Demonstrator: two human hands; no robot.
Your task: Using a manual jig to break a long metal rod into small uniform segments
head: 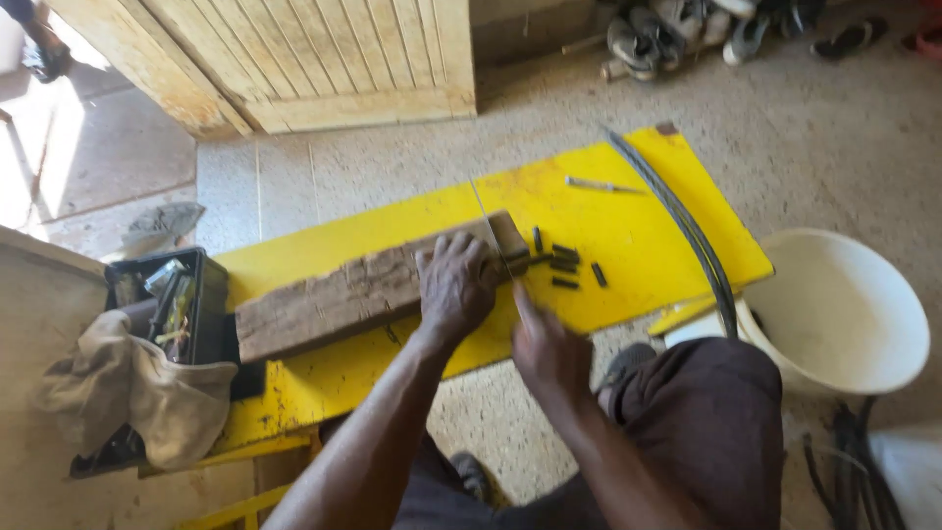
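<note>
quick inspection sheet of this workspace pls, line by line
surface: yellow board lying flat on a speckled concrete floor
job's things: worn wooden block on the board; thin blade across its right end; small dark cut pieces beside it
clutter: black crate of odds and ends, cloth draped over it, white bucket, slim tool
grippers: left hand presses on the block; right hand at the blade's near end, grip blurred
cables: long dark strip curving over the board; dark cables by the bucket
surroundings: wooden door, shoes
</note>
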